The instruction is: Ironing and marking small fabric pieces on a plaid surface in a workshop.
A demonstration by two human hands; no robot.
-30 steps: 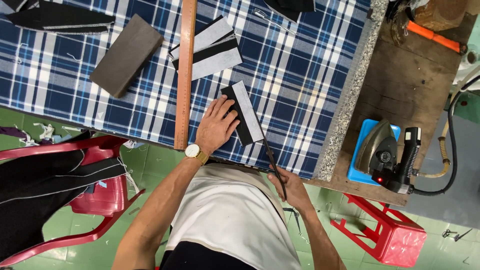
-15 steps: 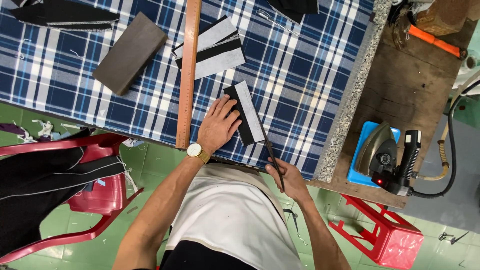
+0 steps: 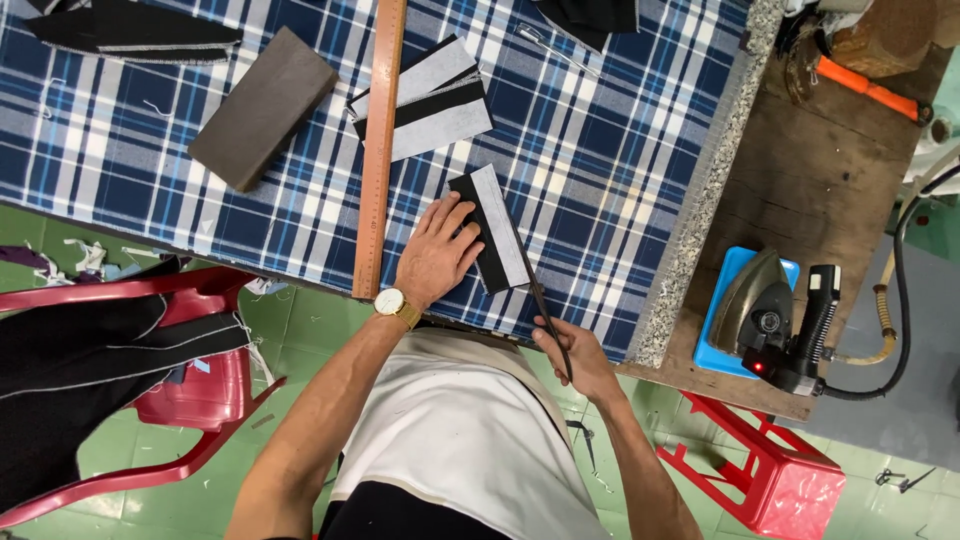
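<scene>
Left hand (image 3: 437, 255) lies flat, fingers spread, pressing on a black-and-grey fabric piece (image 3: 492, 228) near the tabletop's (image 3: 600, 150) near edge; nothing gripped, just palm and fingers holding the piece down. A watch (image 3: 391, 302) sits on that wrist. Right hand (image 3: 578, 355) is just off the near edge, fingers closed around a thin dark blade-like tool (image 3: 541, 302); the tool's tip reaches up to the right side of the fabric piece, at or just beside its edge, contact hard to tell.

A wooden ruler (image 3: 378, 150) lies just left of the left hand, running from near edge to far edge. Beyond it toward the far edge, a stack of grey-and-black pieces (image 3: 425, 98). A dark block (image 3: 263, 107) lies toward the left edge. Checked blue cloth covers the tabletop. An iron (image 3: 757, 305) rests on a blue pad on the wooden side table, well to the right. A red chair (image 3: 190, 390) with dark fabric stands at left.
</scene>
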